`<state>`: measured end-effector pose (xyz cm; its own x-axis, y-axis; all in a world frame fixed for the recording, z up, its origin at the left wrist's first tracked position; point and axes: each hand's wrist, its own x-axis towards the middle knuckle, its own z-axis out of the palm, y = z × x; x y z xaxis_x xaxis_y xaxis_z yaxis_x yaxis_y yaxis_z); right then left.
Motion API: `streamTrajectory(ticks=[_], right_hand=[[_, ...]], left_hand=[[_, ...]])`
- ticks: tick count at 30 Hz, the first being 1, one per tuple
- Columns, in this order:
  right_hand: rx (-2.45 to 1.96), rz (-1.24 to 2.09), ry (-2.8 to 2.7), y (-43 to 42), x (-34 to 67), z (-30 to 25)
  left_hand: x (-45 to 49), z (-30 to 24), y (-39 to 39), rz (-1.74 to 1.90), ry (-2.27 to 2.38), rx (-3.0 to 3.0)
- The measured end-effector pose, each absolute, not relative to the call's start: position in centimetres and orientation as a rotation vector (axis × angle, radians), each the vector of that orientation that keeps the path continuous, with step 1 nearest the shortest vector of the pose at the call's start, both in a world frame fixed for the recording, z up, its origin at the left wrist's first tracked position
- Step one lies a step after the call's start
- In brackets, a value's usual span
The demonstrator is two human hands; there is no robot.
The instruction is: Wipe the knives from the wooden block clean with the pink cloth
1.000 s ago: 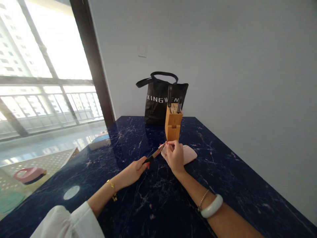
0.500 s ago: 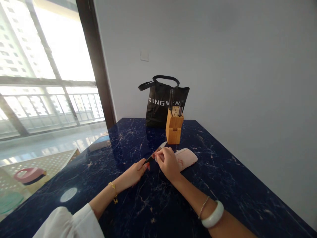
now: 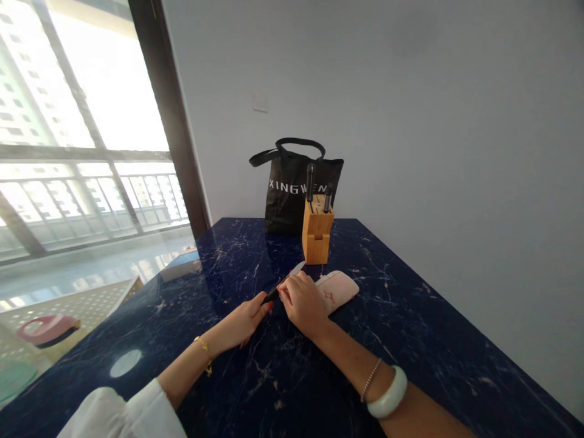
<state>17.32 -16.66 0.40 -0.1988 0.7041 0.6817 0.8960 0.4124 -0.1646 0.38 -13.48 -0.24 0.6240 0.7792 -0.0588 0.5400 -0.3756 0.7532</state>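
My left hand (image 3: 249,317) is closed around the black handle of a knife (image 3: 298,267), whose pale blade points away from me toward the knife block. My right hand (image 3: 303,304) has its fingers pinched together on the knife near where the handle meets the blade, and it hides part of the blade. A folded pink cloth (image 3: 340,291) with a reddish star-like mark lies on the table just right of that hand. Whether the right hand touches the cloth is hidden. Beyond the knife tip stands the wooden knife block (image 3: 316,243), with black-handled tools in its slots.
A black tote bag (image 3: 285,210) with white lettering stands behind the block. All of this rests on a dark blue marbled table (image 3: 387,353). At the left, beside the table, a perforated cream basket (image 3: 109,296) contains a pink-topped item (image 3: 50,328). A wall rises behind.
My right hand's fingers have shifted slightly along the knife toward the handle. My left hand keeps its grip. The whole view has moved a little, so everything sits slightly further left.
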Motion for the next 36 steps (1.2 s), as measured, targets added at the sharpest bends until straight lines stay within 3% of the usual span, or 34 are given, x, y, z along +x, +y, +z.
streamTrajectory(ticks=[20, 29, 36], right_hand=[[-1.526, -0.187, -1.225, -13.7, 21.4, -1.5], [-1.296, -0.305, -1.928, -16.0, 18.5, 0.3], [-1.257, -0.409, -2.056, -16.6, 17.6, 0.6]], left_hand=[[0.3, 0.2, -13.6, 0.376, 1.004, 2.155], [0.3, 0.1, -13.6, 0.414, 1.009, 2.027], [0.4, -0.4, -13.4, 0.449, 1.032, 2.051]])
